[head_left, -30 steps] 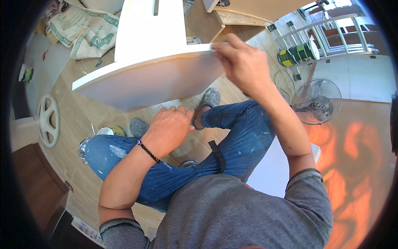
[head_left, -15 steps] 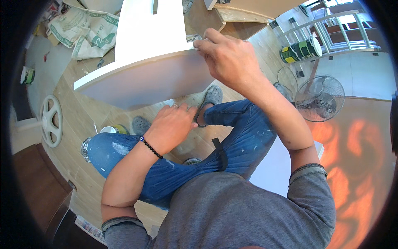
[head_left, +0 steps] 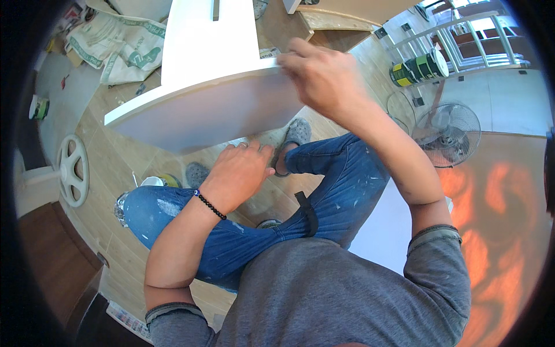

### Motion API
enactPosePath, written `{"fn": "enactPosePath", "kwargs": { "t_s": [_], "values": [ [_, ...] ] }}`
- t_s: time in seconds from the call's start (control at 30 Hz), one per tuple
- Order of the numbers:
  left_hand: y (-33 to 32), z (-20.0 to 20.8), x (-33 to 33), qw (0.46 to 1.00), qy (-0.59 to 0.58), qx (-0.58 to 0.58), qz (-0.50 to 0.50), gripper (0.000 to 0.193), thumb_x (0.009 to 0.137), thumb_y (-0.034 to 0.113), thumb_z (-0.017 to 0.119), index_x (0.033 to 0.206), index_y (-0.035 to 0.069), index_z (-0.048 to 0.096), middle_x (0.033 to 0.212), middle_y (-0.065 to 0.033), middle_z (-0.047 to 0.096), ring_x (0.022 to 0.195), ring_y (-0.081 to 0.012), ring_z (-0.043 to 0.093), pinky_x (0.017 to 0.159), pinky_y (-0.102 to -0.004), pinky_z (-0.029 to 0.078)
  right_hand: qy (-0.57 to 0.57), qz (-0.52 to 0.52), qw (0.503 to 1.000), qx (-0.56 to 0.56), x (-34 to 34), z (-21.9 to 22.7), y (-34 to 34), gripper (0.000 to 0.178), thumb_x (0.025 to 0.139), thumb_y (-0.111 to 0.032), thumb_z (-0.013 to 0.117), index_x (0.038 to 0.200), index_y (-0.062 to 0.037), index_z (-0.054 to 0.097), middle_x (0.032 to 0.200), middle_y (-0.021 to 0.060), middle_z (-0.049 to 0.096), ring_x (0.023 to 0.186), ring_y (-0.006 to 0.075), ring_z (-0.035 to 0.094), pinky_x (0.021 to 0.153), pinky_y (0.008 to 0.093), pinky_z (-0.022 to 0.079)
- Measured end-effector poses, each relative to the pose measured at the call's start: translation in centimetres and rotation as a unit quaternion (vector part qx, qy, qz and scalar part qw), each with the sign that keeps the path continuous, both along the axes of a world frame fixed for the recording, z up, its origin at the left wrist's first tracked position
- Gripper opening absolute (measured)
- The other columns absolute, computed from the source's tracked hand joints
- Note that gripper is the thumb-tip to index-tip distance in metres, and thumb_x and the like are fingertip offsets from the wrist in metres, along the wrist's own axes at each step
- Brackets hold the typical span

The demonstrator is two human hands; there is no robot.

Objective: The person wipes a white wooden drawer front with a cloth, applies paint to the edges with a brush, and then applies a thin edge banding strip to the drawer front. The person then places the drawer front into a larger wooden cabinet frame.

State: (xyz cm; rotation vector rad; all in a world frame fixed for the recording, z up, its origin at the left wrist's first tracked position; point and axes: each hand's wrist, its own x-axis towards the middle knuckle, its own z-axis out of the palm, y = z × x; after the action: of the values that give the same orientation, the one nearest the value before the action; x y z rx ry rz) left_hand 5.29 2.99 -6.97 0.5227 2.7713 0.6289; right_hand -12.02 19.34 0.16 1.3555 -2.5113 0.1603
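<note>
- My left hand point(head_left: 240, 173) rests low by my knee under the white panel point(head_left: 202, 110), fingers loosely curled, holding nothing that I can see.
- My right hand point(head_left: 321, 75), nearer the work, pinches the panel's right end; whether it grips something small I cannot tell.
- The panel's long axis runs left from that hand, sloping down-left, beyond my knees.

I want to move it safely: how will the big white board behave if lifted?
The white board looks stiff; its edge runs straight. Probably heavy and awkward, being wide and thick. Its smooth face may slip where the right hand grips the corner.
</note>
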Motion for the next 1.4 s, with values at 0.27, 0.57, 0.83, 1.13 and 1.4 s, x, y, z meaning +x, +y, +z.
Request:
{"fn": "enactPosePath", "kwargs": {
  "t_s": [0.27, 0.57, 0.83, 1.13, 1.4],
  "values": [
    [-0.2, -0.7, 0.5, 1.0, 0.008, 0.001, -0.001, 0.039, 0.096, 0.03, 0.068, 0.125, 0.005, 0.063, 0.105, -0.0151, 0.067, 0.092, -0.0366, 0.07, 0.083, -0.0459, 0.055, 0.011, 0.009, 1.0, 0.023, -0.1, -0.2, -0.2, 0.014, 0.083, -0.009, 0.063, 0.094, -0.0113, 0.072, 0.095, 0.0071, 0.063, 0.082, 0.0317, 0.072, 0.065, 0.0456, 0.057],
    [-0.1, -0.6, 0.4, 1.0, 0.018, -0.005, 0.006, 0.04, 0.096, 0.03, 0.068, 0.127, 0.005, 0.063, 0.106, -0.0153, 0.067, 0.092, -0.0365, 0.07, 0.082, -0.0457, 0.055, 0.019, -0.07, 0.996, 0.048, -1.1, 1.5, 4.6, 0.016, 0.084, -0.01, 0.062, 0.095, -0.0132, 0.073, 0.097, 0.0064, 0.064, 0.082, 0.0312, 0.072, 0.066, 0.0434, 0.058],
    [0.6, 0.4, -0.3, 1.0, -0.021, 0.012, 0.003, 0.042, 0.096, 0.029, 0.068, 0.129, 0.006, 0.062, 0.108, -0.0159, 0.068, 0.097, -0.0375, 0.069, 0.086, -0.0466, 0.054, -0.016, 0.04, 0.999, -0.029, 1.7, -0.3, -4.4, 0.009, 0.086, -0.01, 0.063, 0.091, -0.0118, 0.071, 0.092, 0.0076, 0.063, 0.077, 0.0332, 0.07, 0.065, 0.0458, 0.055],
    [-0.5, 0.0, 0.7, 0.999, -0.044, -0.028, 0.008, 0.042, 0.096, 0.031, 0.068, 0.129, 0.006, 0.062, 0.107, -0.0149, 0.067, 0.096, -0.0374, 0.069, 0.087, -0.0467, 0.054, 0.017, -0.12, 0.992, 0.029, -1.8, 0.6, 5.7, 0.018, 0.09, -0.015, 0.066, 0.105, -0.013, 0.076, 0.098, 0.0054, 0.068, 0.083, 0.0317, 0.072, 0.07, 0.044, 0.058],
    [0.4, 0.0, -0.3, 1.0, -0.005, 0.002, 0.001, 0.044, 0.096, 0.033, 0.068, 0.131, 0.006, 0.062, 0.108, -0.0152, 0.068, 0.098, -0.0375, 0.069, 0.086, -0.0463, 0.055, 0.009, 0.027, 0.999, -0.038, 2.3, -0.9, -5.5, 0.012, 0.081, -0.009, 0.064, 0.091, -0.008, 0.07, 0.099, 0.0088, 0.066, 0.083, 0.0305, 0.072, 0.067, 0.0432, 0.058]
  ]
}}
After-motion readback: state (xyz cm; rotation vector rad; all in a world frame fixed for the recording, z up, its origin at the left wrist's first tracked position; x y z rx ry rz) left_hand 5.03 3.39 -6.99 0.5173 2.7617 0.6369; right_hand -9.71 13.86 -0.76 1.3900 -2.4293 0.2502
